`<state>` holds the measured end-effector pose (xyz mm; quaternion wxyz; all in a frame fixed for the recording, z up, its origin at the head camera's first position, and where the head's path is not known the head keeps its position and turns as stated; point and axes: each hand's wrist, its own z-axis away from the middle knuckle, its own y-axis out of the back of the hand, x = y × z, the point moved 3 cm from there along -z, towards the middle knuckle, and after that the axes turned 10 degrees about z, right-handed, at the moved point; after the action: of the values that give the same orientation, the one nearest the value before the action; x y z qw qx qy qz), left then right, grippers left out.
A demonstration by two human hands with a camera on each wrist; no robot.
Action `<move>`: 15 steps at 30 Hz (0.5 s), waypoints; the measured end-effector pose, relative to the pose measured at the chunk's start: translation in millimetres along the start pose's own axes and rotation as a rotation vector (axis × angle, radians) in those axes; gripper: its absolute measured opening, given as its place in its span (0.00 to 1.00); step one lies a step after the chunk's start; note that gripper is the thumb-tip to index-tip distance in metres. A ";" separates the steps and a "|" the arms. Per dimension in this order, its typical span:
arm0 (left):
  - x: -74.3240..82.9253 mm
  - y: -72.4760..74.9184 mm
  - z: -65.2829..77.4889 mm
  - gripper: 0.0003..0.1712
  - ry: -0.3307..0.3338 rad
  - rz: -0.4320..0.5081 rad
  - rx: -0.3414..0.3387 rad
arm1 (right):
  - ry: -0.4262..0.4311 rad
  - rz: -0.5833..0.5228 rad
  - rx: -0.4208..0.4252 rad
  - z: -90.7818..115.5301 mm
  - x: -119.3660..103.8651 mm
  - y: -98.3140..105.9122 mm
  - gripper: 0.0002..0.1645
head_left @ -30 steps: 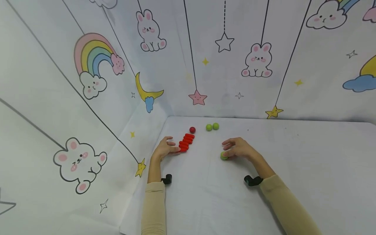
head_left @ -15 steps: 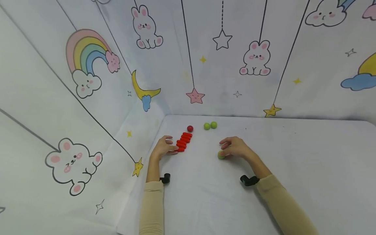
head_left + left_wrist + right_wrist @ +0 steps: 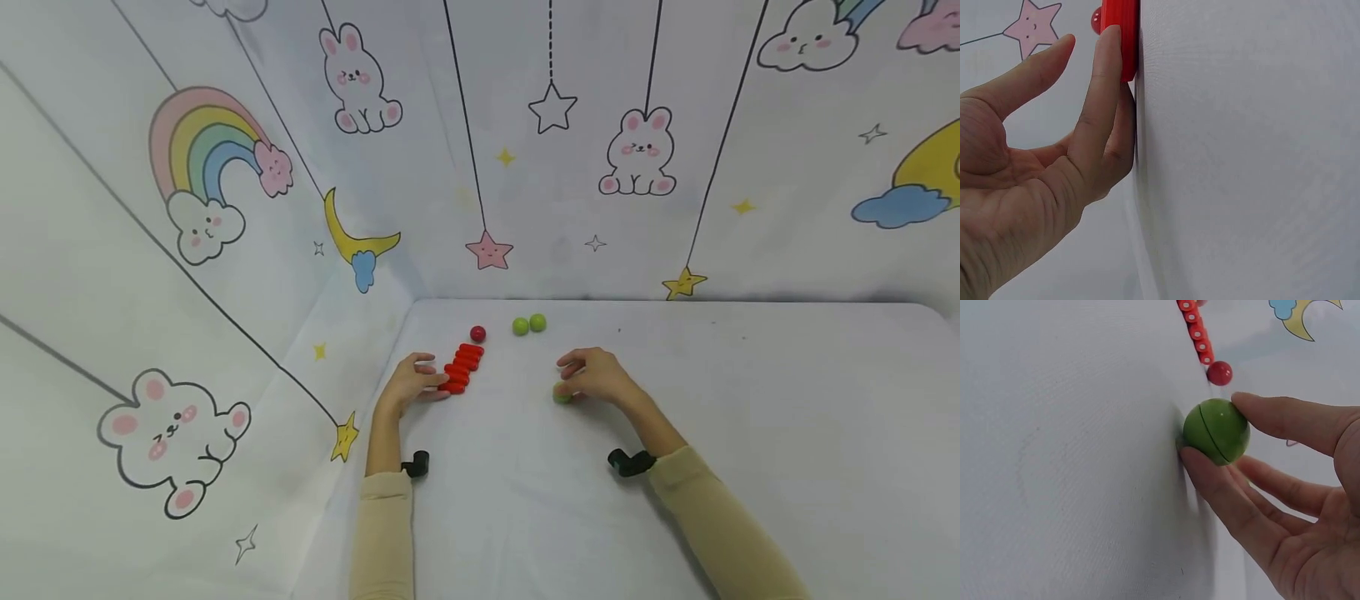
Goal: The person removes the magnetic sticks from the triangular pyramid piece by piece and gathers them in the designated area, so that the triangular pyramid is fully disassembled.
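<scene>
Several small red cylinders point(image 3: 463, 362) lie side by side in a slanting row on the white table. At the near end of that row is my left hand point(image 3: 407, 385); in the left wrist view one fingertip touches a red cylinder point(image 3: 1120, 40), and the thumb stands apart from it. My right hand point(image 3: 600, 375) pinches a green ball point(image 3: 1216, 431) between thumb and a finger, just at or above the table; a thin dark seam runs round the ball. The other right fingers extend behind it.
Beyond the row's far end sits a red ball point(image 3: 477, 333). Two more green balls point(image 3: 521, 326) rest close together at the back. White printed cloth walls point(image 3: 435, 167) rise behind and to the left of the white table point(image 3: 510, 500).
The head view has shifted, so the scene sits slightly further left. My right hand's green ball has moved slightly away from me. The left hand stays by the red cylinders.
</scene>
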<state>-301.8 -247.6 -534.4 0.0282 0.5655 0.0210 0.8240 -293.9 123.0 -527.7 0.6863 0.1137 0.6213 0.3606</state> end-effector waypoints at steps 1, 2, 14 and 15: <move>-0.1 0.6 0.4 0.40 0.000 -0.005 0.001 | 0.003 0.003 0.004 -0.1 -0.7 -0.4 0.32; 0.1 1.3 1.0 0.39 -0.001 -0.011 0.003 | 0.005 0.005 0.008 -0.4 -1.3 -1.0 0.32; 1.4 1.1 2.0 0.37 -0.003 -0.032 0.008 | 0.044 0.092 0.107 0.6 -4.6 1.3 0.30; 1.6 0.7 2.0 0.37 -0.008 -0.038 0.012 | 0.050 0.102 0.123 1.0 -4.5 2.2 0.29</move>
<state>-300.5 -248.1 -532.1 0.0404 0.5683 0.0366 0.8210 -293.6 122.0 -522.7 0.6431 0.1781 0.6524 0.3593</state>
